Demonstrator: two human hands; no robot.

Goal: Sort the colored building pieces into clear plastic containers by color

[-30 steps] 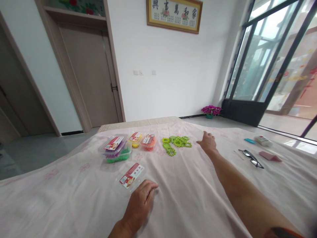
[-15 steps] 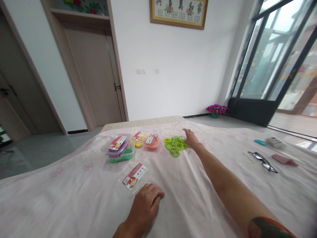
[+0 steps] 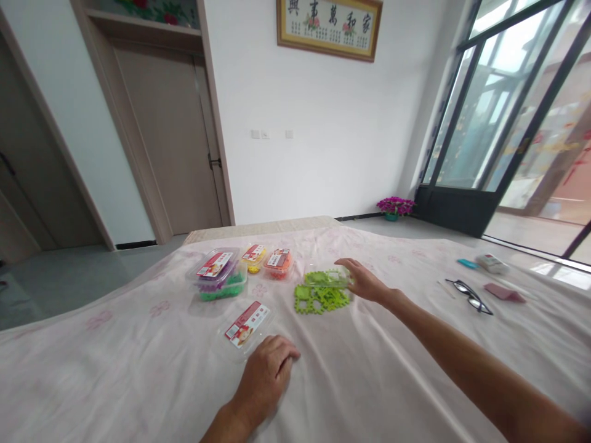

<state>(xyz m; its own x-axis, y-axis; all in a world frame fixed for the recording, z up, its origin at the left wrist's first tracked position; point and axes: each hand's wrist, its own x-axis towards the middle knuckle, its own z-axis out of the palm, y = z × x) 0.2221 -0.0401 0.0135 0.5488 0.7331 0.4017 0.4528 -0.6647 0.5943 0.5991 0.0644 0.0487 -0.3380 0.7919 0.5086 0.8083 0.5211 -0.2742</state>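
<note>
My right hand (image 3: 362, 278) grips the right end of a clear plastic box (image 3: 329, 277), which is tipped over a pile of light green, notched plastic pieces (image 3: 321, 300). The box is see-through, so its outline is faint. Palm down on the cloth rests my left hand (image 3: 270, 372), fingers curled together and nothing visible in them. Just beyond its knuckles lies a clear lid (image 3: 248, 325) with a red and white label; whether the hand touches the lid's near corner is unclear.
To the left, a lidded box of purple pieces (image 3: 215, 271) sits on a box of green pieces (image 3: 226, 290). Beside them stand small boxes of yellow (image 3: 253, 259) and orange pieces (image 3: 277, 266). Glasses (image 3: 470, 296), a pink case (image 3: 504, 292) and a white packet (image 3: 492, 264) lie at right.
My right hand has moved slightly nearer, and the clear box now shows in it above the green pile. The green pieces are spread wider toward me. My left hand stays by the lid.
</note>
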